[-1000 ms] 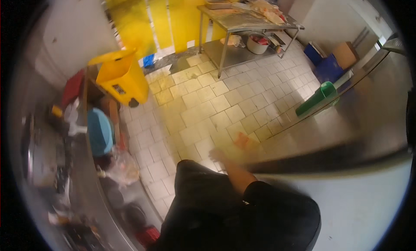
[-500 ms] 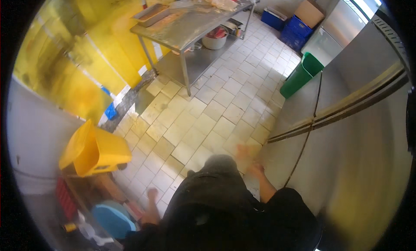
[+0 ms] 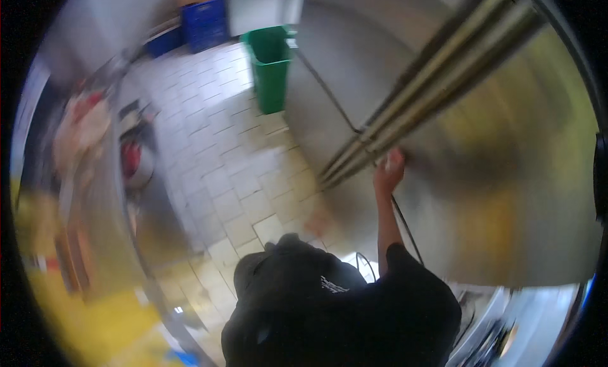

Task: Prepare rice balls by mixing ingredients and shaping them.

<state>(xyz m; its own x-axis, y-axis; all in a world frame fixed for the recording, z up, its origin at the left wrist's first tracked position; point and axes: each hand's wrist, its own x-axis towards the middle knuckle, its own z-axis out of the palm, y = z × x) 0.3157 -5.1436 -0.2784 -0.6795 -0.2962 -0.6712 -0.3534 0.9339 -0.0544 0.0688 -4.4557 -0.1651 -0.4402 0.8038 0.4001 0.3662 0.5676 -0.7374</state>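
My right arm reaches forward to the steel cabinet (image 3: 456,196) on the right. At the thin dark seam between its door panels, my right hand (image 3: 391,169) is closed, fingers curled on the edge of the steel door. A small pale spot shows at the fingers, too blurred to name. Just beyond the hand, dark and light strips run slantwise across the cabinet front. My left hand is out of view, hidden behind my dark-clothed body or outside the picture.
A green bin (image 3: 272,75) stands against the cabinet's far end. Blue crates (image 3: 204,25) sit farther back. At left is a steel table (image 3: 107,221) with a white pot (image 3: 140,167) on its lower shelf. White tiles (image 3: 234,177) cover the floor between.
The view has swung to the right, toward the cabinet. My right hand has risen from beside my body to the cabinet's door seam. My left hand has left the view.
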